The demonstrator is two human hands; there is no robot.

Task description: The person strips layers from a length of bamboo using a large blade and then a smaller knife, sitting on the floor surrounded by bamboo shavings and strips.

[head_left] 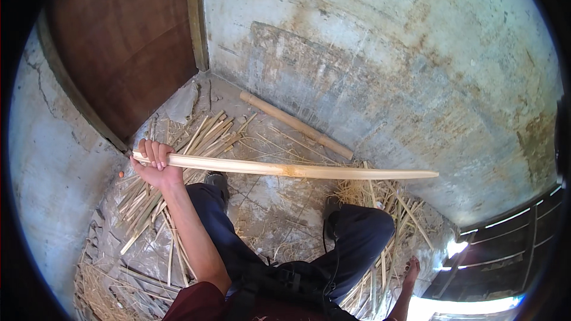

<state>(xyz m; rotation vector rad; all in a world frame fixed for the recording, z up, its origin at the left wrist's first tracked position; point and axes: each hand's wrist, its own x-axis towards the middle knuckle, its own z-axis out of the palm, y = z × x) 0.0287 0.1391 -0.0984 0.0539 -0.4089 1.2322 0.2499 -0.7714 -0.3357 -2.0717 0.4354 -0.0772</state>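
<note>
My left hand point(156, 163) is closed around one end of a long split bamboo strip point(256, 167). Pale inner wood faces up along the strip, with a brownish node near its middle. It stretches nearly level across the view, above my knees, and its far end at the right is free. Low at the right, away from the strip, is my right hand point(411, 269). Its fingers look loosely apart, and nothing shows in them.
An uncut bamboo pole point(297, 125) lies along the wall point(380, 77). Cut strips point(143, 205) are heaped at the left, with shavings point(354, 193) and more strips at the right. A brown door point(128, 35) stands at the far left; a dark slatted panel point(499, 249) is at the right.
</note>
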